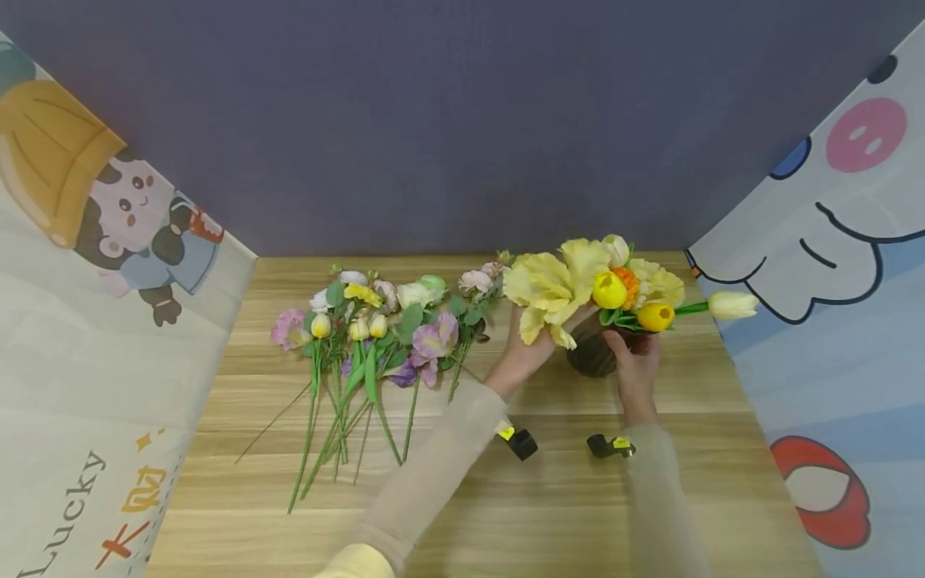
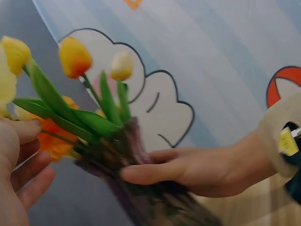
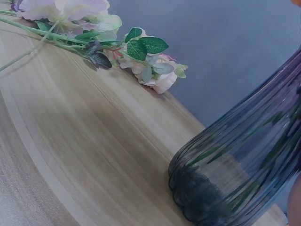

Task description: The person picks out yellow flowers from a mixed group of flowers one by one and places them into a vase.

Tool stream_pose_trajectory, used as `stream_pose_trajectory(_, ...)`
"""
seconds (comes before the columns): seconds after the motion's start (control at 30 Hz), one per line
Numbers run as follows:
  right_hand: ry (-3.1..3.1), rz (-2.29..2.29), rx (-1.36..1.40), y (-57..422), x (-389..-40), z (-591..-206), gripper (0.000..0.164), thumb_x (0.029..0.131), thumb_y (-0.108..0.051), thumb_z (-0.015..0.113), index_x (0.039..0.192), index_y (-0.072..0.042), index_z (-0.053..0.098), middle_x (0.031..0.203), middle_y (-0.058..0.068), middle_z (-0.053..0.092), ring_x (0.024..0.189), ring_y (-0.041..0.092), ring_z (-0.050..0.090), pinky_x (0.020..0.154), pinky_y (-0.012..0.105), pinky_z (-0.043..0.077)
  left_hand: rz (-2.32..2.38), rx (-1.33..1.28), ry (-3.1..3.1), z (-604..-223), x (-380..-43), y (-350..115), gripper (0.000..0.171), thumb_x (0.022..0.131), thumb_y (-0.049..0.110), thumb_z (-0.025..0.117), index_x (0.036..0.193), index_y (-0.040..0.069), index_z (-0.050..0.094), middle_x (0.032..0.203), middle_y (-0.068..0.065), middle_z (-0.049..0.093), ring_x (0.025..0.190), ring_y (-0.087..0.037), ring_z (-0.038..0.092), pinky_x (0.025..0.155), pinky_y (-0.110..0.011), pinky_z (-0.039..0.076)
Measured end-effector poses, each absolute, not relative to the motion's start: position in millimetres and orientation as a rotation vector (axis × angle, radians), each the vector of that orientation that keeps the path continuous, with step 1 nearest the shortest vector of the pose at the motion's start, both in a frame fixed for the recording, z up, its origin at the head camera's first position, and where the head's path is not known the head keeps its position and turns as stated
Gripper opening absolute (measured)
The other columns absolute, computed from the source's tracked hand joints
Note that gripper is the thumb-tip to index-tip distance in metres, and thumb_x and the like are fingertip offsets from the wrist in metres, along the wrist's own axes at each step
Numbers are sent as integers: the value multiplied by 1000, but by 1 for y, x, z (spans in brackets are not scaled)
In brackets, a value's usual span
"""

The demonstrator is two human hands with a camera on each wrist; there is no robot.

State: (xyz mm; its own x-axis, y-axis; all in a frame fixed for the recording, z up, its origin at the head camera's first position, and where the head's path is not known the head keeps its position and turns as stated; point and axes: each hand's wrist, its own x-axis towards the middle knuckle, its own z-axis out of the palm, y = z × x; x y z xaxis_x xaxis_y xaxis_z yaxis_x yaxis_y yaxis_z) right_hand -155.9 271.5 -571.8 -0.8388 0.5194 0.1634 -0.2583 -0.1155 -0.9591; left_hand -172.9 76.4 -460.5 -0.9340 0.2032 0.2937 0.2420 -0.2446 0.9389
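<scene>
A dark, ribbed glass vase stands at the table's right side, with green stems showing through its wall in the right wrist view. My right hand grips it near the rim, thumb and fingers round the glass. Out of its mouth rise yellow tulips, a white tulip and an orange flower. My left hand is beside the mouth, its thumb and finger pinching a large pale yellow flower just below the bloom. That flower's lower stem is hidden.
Several loose artificial flowers lie on the wooden table to the left, among them purple blooms and pink roses. A dark wall closes off the back, and printed panels stand at both sides. Small black devices sit at both wrists.
</scene>
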Motion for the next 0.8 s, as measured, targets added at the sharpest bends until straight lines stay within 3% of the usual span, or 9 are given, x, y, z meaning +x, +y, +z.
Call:
stream_pose_trajectory(0.07, -1659, 1995, -289, 272, -156, -572, 40, 92, 4, 73, 125, -15, 63, 108, -2, 66, 97, 12, 57, 83, 20, 51, -2228, -594, -2014, -468, -174, 84, 35, 97, -9, 56, 132, -11, 54, 127, -28, 62, 124, -28, 60, 111, -29, 48)
stream_pose_trajectory(0.27, -1717, 1959, -291, 272, -154, -572, 38, 93, 0, 75, 126, -14, 63, 107, -1, 66, 94, 13, 57, 80, 20, 51, -2013, -621, -2242, -487, -171, 93, 39, 99, 5, 68, 137, -1, 60, 130, -15, 68, 123, -19, 65, 104, -23, 52)
stream_pose_trajectory(0.37, -1732, 1948, -282, 272, -154, -572, 36, 94, -3, 75, 126, -14, 63, 105, -1, 66, 92, 13, 57, 78, 19, 51, -2135, -590, -2239, -501, -168, 92, 38, 99, 11, 71, 135, 3, 63, 123, -13, 71, 111, -14, 69, 94, -22, 57)
stream_pose_trajectory(0.5, -1705, 1961, -264, 273, -154, -573, 33, 93, -1, 74, 122, -14, 64, 101, -1, 66, 88, 13, 56, 75, 19, 51, -2166, -474, -2371, -521, -162, 84, 23, 102, 21, 69, 119, 5, 73, 104, -10, 76, 88, -8, 70, 76, -20, 59)
stream_pose_trajectory(0.8, -1701, 1958, -278, 274, -153, -571, 33, 92, 0, 76, 119, -16, 66, 99, -2, 67, 87, 12, 57, 75, 18, 52, -2042, -377, -2530, -569, -142, 50, 23, 102, 18, 66, 114, -1, 73, 104, -9, 75, 89, -12, 69, 81, -23, 59)
